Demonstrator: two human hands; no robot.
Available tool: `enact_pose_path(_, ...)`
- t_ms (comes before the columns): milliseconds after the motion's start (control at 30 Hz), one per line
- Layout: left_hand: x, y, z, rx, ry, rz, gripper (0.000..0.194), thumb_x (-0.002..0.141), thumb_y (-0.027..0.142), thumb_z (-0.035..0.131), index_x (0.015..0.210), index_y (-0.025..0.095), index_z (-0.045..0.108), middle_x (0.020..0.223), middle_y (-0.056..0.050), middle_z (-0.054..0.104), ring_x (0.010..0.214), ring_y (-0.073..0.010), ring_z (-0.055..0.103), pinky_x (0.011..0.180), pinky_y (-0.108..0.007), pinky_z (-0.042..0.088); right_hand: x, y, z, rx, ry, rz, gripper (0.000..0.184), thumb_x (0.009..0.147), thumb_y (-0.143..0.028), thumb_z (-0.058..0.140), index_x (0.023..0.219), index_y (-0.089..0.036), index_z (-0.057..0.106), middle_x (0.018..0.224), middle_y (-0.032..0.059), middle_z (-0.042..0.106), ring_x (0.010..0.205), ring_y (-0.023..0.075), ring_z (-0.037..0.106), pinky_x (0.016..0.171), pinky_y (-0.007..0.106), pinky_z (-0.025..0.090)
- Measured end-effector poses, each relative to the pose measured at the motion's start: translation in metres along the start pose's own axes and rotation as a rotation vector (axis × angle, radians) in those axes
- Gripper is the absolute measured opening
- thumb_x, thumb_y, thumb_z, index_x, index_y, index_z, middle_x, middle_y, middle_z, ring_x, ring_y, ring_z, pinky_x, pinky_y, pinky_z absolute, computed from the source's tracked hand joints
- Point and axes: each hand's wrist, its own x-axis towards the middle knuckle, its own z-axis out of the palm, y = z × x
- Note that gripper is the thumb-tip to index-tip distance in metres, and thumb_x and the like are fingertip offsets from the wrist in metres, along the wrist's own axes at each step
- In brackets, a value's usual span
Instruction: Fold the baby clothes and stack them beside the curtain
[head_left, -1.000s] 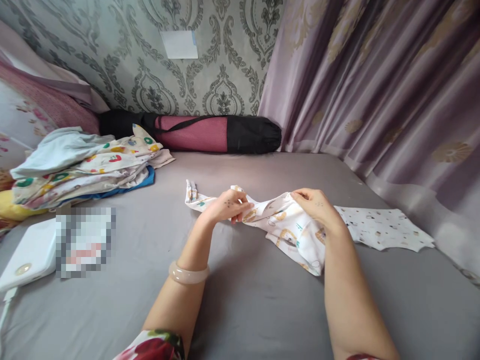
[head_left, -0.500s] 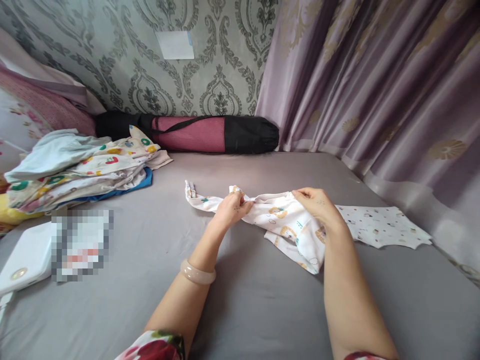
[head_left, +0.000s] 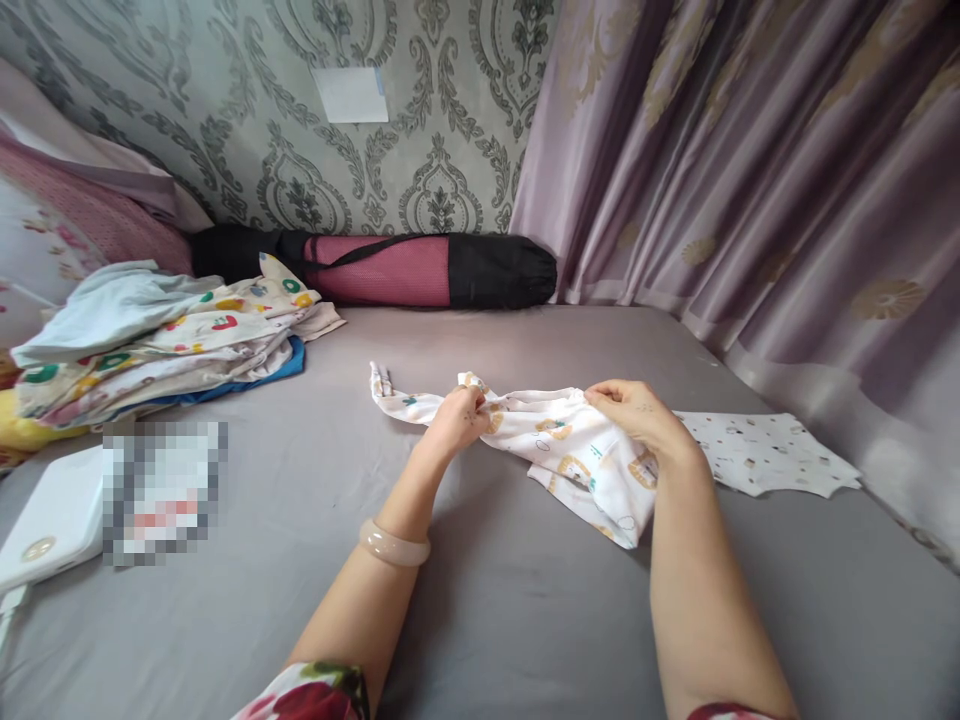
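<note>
A small white garment with tan and green prints [head_left: 559, 435] is stretched between my two hands over the grey bed sheet [head_left: 480, 600]. My left hand [head_left: 459, 415] is closed on its left part, near a strip of cloth that trails off to the left. Its upper right edge is pinched between the thumb and fingers of my right hand [head_left: 626, 405]. The lower right part of the garment hangs down to the sheet. Beyond my right wrist, another white garment with small dark prints [head_left: 772, 452] lies flat, partly hidden by my arm.
A heap of clothes [head_left: 172, 325] lies at the left. Nearer are a white device with a cable [head_left: 56, 510] and a blurred-out item [head_left: 165, 490]. A pink and black rolled bag [head_left: 382, 270] rests against the wall. Purple curtains [head_left: 720, 150] hang at the right.
My left hand has shifted slightly left and its fingers are curled tighter on the cloth. My right hand has moved a little right, drawing the garment's edge wider.
</note>
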Motion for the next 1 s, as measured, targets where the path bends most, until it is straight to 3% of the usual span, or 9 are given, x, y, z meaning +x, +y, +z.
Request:
enact_pose_path(267,0.004,-0.006,0.006,0.05,0.043,-0.023,0.023,0.078,0.006,0.047,0.06,0.017,0.055,0.061,0.001,0.047,0.06,-0.0131,0.044,0.063,-0.025,0.033,-0.003,0.005,-0.01,-0.116,-0.147,-0.105,0.034,0.074,-0.036,0.07,0.103,-0.018,0.072,0.098,0.0064,0.074,0.086,0.0215,0.066,0.073,0.028,0.05)
enact_pose_path(433,0.005,-0.009,0.006,-0.048,0.007,-0.074,0.025,0.079,0.013,0.044,0.058,0.017,0.056,0.053,0.002,0.041,0.056,-0.013,0.041,0.059,-0.026,0.031,-0.007,-0.005,-0.008,-0.334,-0.076,-0.134,0.023,0.081,-0.031,0.063,0.096,-0.018,0.075,0.096,0.0075,0.074,0.089,0.0233,0.067,0.077,0.029,0.049)
enact_pose_path(533,0.005,-0.012,-0.003,-0.115,-0.001,-0.12,0.024,0.079,0.018,0.044,0.061,0.016,0.06,0.054,0.002,0.046,0.059,-0.0139,0.046,0.058,-0.025,0.033,-0.011,-0.015,-0.005,-0.428,-0.027,-0.141,0.022,0.083,-0.03,0.061,0.096,-0.019,0.075,0.103,0.0092,0.074,0.097,0.0248,0.066,0.082,0.03,0.047)
enact_pose_path(700,-0.001,-0.017,-0.037,-0.146,0.092,-0.123,0.023,0.079,0.026,0.046,0.07,0.015,0.065,0.052,0.002,0.05,0.056,-0.0144,0.051,0.055,-0.024,0.035,-0.021,-0.03,0.0,-0.444,0.047,-0.216,0.024,0.087,-0.036,0.059,0.097,-0.023,0.076,0.102,0.0079,0.074,0.097,0.0241,0.066,0.081,0.028,0.046)
enact_pose_path(867,-0.014,-0.014,-0.087,-0.278,0.121,-0.168,0.03,0.083,0.033,0.045,0.098,0.017,0.066,0.046,0.003,0.055,0.041,-0.0141,0.05,0.048,-0.024,0.038,-0.028,-0.054,0.008,-0.467,0.073,-0.295,0.031,0.092,-0.042,0.051,0.09,-0.024,0.076,0.093,0.0071,0.075,0.089,0.0234,0.066,0.073,0.027,0.044)
enact_pose_path(1000,-0.028,-0.007,-0.128,-0.169,0.213,-0.027,0.027,0.082,0.038,0.051,0.088,0.017,0.067,0.055,0.0,0.061,0.05,-0.0152,0.058,0.053,-0.023,0.043,-0.031,-0.079,0.005,-0.466,0.062,-0.415,0.034,0.095,-0.037,0.045,0.091,-0.023,0.076,0.095,0.0063,0.075,0.088,0.0222,0.066,0.073,0.027,0.043)
